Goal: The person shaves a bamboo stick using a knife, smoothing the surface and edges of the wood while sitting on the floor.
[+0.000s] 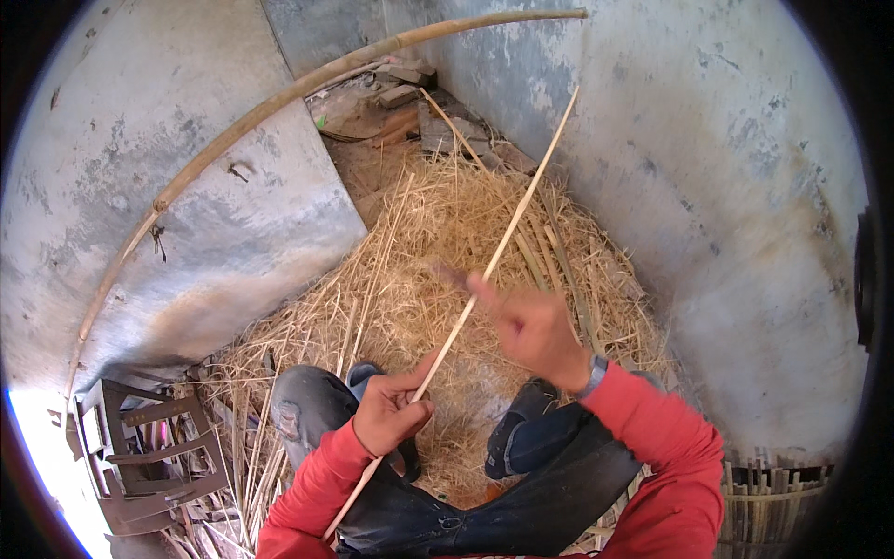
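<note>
A long, thin bamboo strip (515, 219) slants across the middle, from near my lap up toward the far right. My left hand (389, 415) is closed around its lower part, thumb along the strip. Farther up, my right hand (540, 337) is closed, with its thumb or a finger against the strip. A dark, blade-like shape (451, 276), likely a knife, juts from that hand across the strip; motion smears it, and its handle is hidden in the fingers.
Shavings (438, 224) cover the floor between my legs and the walls. A long bent bamboo pole (270, 104) arches across the left. A brown plastic frame (158, 447) lies lower left; a slatted bamboo piece (778, 508) stands lower right. Bricks (400, 84) sit in the far corner.
</note>
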Available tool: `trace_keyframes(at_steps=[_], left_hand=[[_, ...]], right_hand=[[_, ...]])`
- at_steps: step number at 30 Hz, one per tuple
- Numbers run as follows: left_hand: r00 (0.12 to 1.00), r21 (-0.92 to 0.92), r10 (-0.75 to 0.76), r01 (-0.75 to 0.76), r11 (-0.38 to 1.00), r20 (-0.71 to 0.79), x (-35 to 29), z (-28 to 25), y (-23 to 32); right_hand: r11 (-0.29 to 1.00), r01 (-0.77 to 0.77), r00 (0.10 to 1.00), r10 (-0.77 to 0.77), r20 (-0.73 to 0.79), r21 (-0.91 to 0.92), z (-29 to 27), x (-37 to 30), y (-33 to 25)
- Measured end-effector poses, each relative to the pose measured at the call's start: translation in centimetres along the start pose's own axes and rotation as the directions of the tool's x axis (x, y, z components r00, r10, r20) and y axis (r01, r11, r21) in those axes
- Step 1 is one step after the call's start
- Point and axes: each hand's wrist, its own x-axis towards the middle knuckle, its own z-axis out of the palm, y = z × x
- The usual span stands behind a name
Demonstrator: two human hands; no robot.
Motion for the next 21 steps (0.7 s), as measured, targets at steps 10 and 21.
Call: trace_keyframes(at_steps=[10, 21], left_hand=[[0.997, -0.15, 0.024, -0.034, 0.988, -0.069, 0.0, -0.5, -0.4], [0.999, -0.09, -0.034, 0.031, 0.996, -0.036, 0.1, 0.9, 0.2]], right_hand=[[0.997, -0.014, 0.998, 0.018, -0.058, 0.07, 1.2, -1.2, -0.8], [0.996, -0.069, 0.994, 0.065, -0.093, -0.05, -1.1, 1.2, 3.9]])
